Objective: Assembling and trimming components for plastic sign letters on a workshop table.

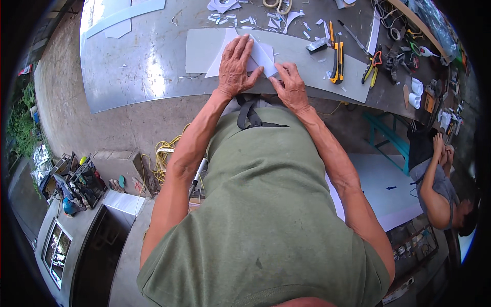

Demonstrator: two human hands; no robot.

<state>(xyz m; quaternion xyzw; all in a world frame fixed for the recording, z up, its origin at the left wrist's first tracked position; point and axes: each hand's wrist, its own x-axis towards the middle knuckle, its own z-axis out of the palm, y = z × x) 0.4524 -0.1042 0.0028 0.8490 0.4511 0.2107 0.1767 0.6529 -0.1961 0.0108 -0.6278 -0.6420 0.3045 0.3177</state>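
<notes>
left hand [234, 65] fingers spread flat on white paper [262, 52] | right hand [290, 84] fingers pinching its edge

My left hand [235, 64] covers the middle of the white paper [263, 53]; its fold line is hidden. Scissors [277, 5] are cut off by the top edge. Far-right bench clutter [434, 97] is too small to identify.

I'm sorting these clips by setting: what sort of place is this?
Probably a small craft or fabrication workshop, partly open-air. The left hand and right hand press white paper on a grey mat over a metal worktable, with yellow utility knives, pliers and paper scraps around.
</notes>
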